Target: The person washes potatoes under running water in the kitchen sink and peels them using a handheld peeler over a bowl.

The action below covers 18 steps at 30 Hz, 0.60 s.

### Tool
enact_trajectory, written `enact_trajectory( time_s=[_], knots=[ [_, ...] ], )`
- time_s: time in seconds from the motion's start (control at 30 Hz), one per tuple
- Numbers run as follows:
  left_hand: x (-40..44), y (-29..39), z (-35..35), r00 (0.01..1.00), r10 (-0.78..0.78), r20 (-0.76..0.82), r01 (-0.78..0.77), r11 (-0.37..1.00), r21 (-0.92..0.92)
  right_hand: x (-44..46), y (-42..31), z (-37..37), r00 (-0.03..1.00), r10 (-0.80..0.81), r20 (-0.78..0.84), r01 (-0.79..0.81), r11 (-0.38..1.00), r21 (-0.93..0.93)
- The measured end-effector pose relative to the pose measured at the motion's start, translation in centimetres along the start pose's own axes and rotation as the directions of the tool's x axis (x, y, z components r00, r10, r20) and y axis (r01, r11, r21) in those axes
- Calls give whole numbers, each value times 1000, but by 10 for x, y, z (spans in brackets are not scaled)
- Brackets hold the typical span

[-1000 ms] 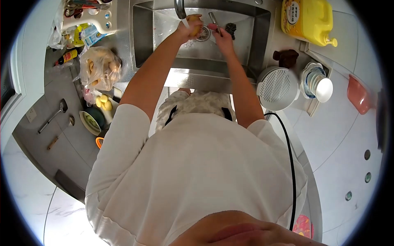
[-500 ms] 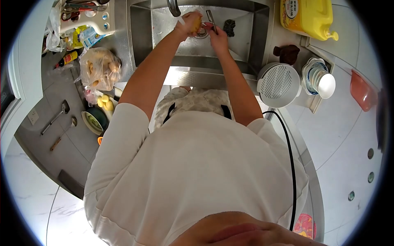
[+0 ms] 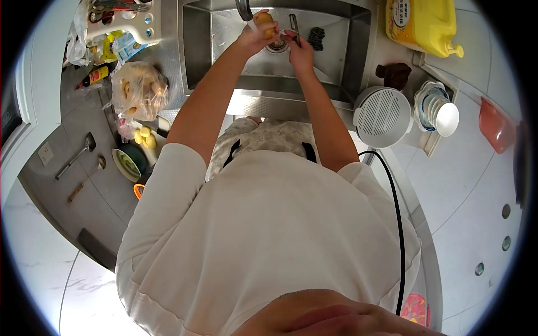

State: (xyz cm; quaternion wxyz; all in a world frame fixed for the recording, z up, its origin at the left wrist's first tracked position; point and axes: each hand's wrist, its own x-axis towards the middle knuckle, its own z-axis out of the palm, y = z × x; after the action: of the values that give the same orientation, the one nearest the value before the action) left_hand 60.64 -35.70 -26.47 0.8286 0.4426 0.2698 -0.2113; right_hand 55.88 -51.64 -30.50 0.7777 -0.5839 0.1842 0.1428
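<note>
Over the sink (image 3: 252,83), my left hand (image 3: 256,38) is wrapped round a yellowish-brown potato (image 3: 265,23), just below the faucet (image 3: 244,10). Water seems to run from the faucet onto that hand. My right hand (image 3: 301,51) is closed on a slim metal peeler (image 3: 293,23), whose end points up and away from me. The hands are close together above the drain (image 3: 277,47). A dark crumpled scrubber (image 3: 316,38) lies in the sink to the right of my right hand.
Left of the sink are a plastic bag of potatoes (image 3: 137,92), peeled yellow pieces (image 3: 145,138), a green bowl (image 3: 130,162) and a white utensil rack (image 3: 126,28). To the right stand a yellow jug (image 3: 420,25), a white colander (image 3: 384,117) and stacked bowls (image 3: 434,109).
My left hand has turned, so more of the potato shows now than half a second ago. The right hand keeps its hold on the peeler and has shifted only slightly.
</note>
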Motion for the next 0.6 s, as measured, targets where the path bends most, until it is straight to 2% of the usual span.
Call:
enact_trajectory(
  time_s=[0.07, 0.13, 0.17, 0.27, 0.3, 0.37, 0.4, 0.47, 0.5, 0.57, 0.6],
  knots=[
    [6, -1, -10, 999, 25, -20, -24, 999, 42, 0, 0, 4, 1000, 11, -8, -11, 1000, -7],
    [9, 4, -20, 988, -157, 15, 157, 988, 4, -1, -4, 10, 1000, 20, -16, -20, 1000, 17],
    [10, 4, -23, 988, -153, 12, 153, 988, 1, -2, -6, 12, 1000, 24, -18, -23, 999, 30],
    [15, -11, -37, 982, -155, 112, 174, 966, -192, -2, -12, 17, 997, 55, -57, -52, 998, 38],
    [5, -7, -23, 983, -152, 108, 171, 966, -195, -2, -12, 17, 996, 65, -68, -62, 997, 37],
    [-26, 10, 24, 979, -97, -179, 43, 959, -281, 4, -10, 14, 994, 58, -96, -60, 998, -17],
    [-22, 9, 19, 979, -95, -180, 41, 959, -282, 7, -9, 14, 993, 55, -105, -59, 998, -35],
    [-7, 2, 5, 989, -79, -127, 66, 992, -106, 13, -8, 13, 994, 26, -104, -26, 1000, 8],
    [-4, 2, -1, 989, -78, -129, 64, 992, -110, 17, -6, 11, 995, 17, -102, -15, 1000, 21],
    [1, 1, -13, 977, -175, -121, 153, 973, -172, 24, 0, 10, 990, -115, -77, 112, 993, -37],
    [2, 1, -15, 977, -174, -124, 150, 973, -176, 25, -1, 11, 985, -158, -65, 154, 986, -55]
  ],
)
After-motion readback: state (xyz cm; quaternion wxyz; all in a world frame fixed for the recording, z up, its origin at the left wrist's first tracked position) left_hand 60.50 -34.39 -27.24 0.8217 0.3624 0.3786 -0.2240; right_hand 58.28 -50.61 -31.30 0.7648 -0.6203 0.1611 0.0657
